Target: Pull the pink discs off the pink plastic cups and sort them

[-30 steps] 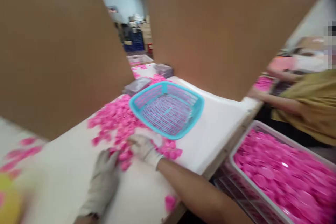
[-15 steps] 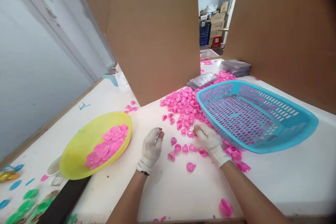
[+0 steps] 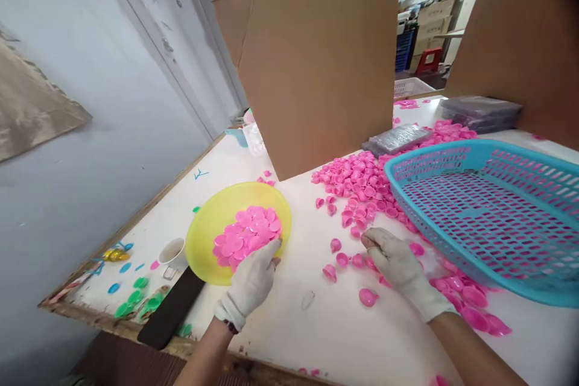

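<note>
My left hand (image 3: 253,277), in a white glove with bare fingertips, is over the near right rim of a yellow bowl (image 3: 203,223). Thin pink discs (image 3: 246,232) lie heaped in the bowl, beside my fingers. The thumb stands apart from the fingers, and I see nothing held between them. My right hand (image 3: 400,268), gloved alike, rests low over the table among small pink pointed cups (image 3: 357,178). Its fingers are curled together; whatever they hold is hidden. Several loose cups, one of them a pink cup (image 3: 368,297), lie between my hands.
A blue perforated basket (image 3: 470,214) stands right of the cup pile, with more cups by its near side. Cardboard panels (image 3: 321,72) rise behind. Clear plastic packs (image 3: 398,139) lie at the back. Left are a white cup (image 3: 172,252), a black strip (image 3: 174,307) and green pieces (image 3: 136,297).
The view has swung left, bringing the yellow bowl fully in. My left hand has moved from the bare table to the bowl. My right hand stays beside the pink cups.
</note>
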Demonstrator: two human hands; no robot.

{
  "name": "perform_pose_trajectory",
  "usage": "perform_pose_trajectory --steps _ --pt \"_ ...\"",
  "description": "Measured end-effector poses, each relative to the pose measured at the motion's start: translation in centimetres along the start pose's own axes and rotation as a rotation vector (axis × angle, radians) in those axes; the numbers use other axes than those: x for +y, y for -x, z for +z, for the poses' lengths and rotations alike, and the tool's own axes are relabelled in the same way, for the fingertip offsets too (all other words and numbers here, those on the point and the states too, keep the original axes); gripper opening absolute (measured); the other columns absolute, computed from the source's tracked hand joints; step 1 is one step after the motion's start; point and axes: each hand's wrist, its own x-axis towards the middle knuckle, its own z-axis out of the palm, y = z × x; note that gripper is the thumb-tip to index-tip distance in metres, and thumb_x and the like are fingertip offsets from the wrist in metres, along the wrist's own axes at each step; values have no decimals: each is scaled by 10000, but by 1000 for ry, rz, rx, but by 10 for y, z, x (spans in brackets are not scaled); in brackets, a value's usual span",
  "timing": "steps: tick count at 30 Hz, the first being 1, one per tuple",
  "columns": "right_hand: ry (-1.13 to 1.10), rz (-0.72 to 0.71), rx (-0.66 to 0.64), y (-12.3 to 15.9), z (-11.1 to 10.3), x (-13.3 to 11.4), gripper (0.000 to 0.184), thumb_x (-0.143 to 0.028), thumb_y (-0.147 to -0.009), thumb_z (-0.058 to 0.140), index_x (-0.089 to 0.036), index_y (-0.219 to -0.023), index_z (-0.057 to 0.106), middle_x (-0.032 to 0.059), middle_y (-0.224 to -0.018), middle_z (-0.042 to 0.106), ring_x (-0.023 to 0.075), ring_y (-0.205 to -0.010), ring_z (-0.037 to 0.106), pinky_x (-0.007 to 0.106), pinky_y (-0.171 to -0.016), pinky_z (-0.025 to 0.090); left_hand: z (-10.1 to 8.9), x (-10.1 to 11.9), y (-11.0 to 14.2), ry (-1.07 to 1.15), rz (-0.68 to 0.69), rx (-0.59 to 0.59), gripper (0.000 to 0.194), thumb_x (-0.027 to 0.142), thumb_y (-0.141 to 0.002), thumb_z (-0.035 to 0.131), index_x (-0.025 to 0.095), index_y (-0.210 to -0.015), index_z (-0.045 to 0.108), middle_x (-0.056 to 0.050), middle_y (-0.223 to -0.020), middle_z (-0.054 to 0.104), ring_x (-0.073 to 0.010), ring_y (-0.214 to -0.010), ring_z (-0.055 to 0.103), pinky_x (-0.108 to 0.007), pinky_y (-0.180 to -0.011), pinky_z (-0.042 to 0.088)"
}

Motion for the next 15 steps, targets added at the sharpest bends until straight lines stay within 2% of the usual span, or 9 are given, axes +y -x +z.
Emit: perform_pose_trajectory --steps 3,8,12,15 --pt "-13 8 17 0 -1 1 147 -173 -809 412 -208 -751 542 29 -748 594 177 -717 565 294 -650 447 -3 -3 -1 33 65 22 372 168 -788 428 238 -1084 643 -67 -1061 706 -234 -967 662 -376 -889 529" --pt "-9 31 70 0 -8 3 133 -118 -727 417 -204 -722 518 26 -729 580 168 -688 544 282 -634 439 -22 1 -12 7 49 18 329 178 -758 434 212 -986 668 -76 -982 724 -245 -898 674 -397 -856 533" --pt "0 45 42 0 -10 3 129 -128 -736 420 -196 -732 530 34 -740 580 172 -702 541 294 -663 445 -35 30 -5 109 38 128 212 210 -789 466 227 -909 640 -38 -950 705 -213 -881 647 -353 -811 519" --pt "-7 30 12 1 -6 1 140 -151 -780 414 -196 -741 541 37 -751 580 172 -722 547 291 -674 441 -22 57 3 273 60 -4 154 217 -816 477 216 -852 626 -16 -821 685 -171 -771 632 -287 -717 507"
